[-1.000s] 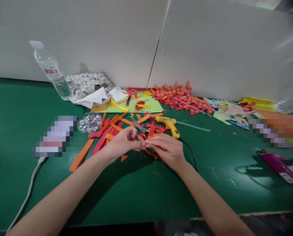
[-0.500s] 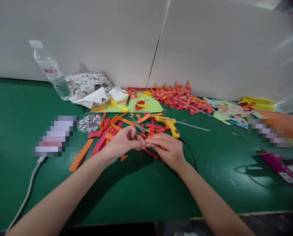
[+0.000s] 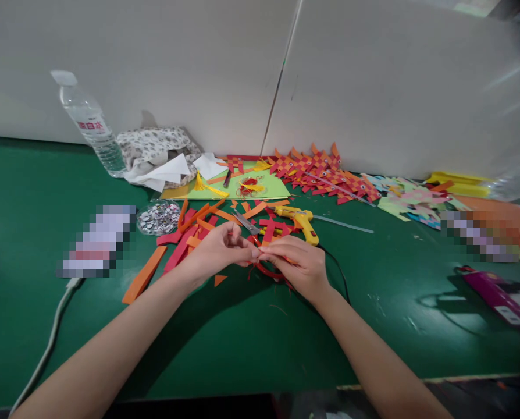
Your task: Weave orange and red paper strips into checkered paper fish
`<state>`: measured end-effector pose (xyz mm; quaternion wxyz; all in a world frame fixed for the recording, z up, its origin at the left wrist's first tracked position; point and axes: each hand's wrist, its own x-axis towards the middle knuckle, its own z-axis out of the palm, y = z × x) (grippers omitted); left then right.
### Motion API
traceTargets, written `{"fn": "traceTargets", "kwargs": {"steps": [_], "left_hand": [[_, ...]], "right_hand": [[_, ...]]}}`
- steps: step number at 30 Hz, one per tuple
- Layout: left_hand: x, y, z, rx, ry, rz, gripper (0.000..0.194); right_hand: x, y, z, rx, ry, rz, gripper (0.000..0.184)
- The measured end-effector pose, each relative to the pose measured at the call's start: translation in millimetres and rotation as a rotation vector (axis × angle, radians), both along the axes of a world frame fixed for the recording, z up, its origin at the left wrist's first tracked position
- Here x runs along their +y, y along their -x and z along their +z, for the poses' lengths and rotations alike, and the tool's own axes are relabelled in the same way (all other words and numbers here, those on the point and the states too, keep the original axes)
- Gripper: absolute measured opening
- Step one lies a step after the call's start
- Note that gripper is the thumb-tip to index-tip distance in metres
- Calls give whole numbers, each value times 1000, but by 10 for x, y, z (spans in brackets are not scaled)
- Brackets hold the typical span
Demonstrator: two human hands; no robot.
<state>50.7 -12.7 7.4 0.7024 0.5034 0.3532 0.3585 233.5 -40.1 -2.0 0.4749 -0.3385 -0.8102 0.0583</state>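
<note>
My left hand [image 3: 223,250] and my right hand [image 3: 298,263] meet fingertip to fingertip above the table, both pinched closed. Between them runs a thin red string [image 3: 250,271], most of it covered by the fingers. Beneath the hands lies a pair of scissors [image 3: 246,222], its blades pointing away and its red handles partly hidden. Just beyond my right hand rests a yellow glue gun [image 3: 302,221] with a clear glue stick in its back end. Orange and red strips [image 3: 177,259] are scattered beside my left hand.
Woven red-and-orange paper fish [image 3: 321,169] are heaped by the wall. A green sheet [image 3: 269,186] carries yellow tassels [image 3: 207,187]. Googly eyes [image 3: 159,218] lie left, near a blurred phone [image 3: 98,241] and a water bottle [image 3: 92,128]. A purple power strip [image 3: 499,297] sits right.
Both hands stay in nearly the same place, with only slight finger movement at the pinch. Nothing else has visibly moved.
</note>
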Motion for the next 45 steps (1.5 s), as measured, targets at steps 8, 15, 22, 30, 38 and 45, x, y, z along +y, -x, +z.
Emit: {"fn": "traceTargets", "kwargs": {"steps": [8,15,22,30,38,45], "left_hand": [[12,23,-14,49,-6,-26,39],[2,17,-5,43,-15,-29,39],[-5,7,6,29,-7,-33,37],[-19,-8,25,-2,10,-36,34],[-9,0,-14,-30,-1,-45,34],[-1,-3,-19,-29,-13,-31,34]], "right_hand": [[-2,-6,-9,2,8,4,11],[2,2,-13,-6,-14,5,10],[-9,6,-5,-22,-1,11,11],[-5,4,-25,-33,-8,22,12],[-1,7,-33,-34,-5,17,12],[-7,16,-15,8,22,17,11]]}}
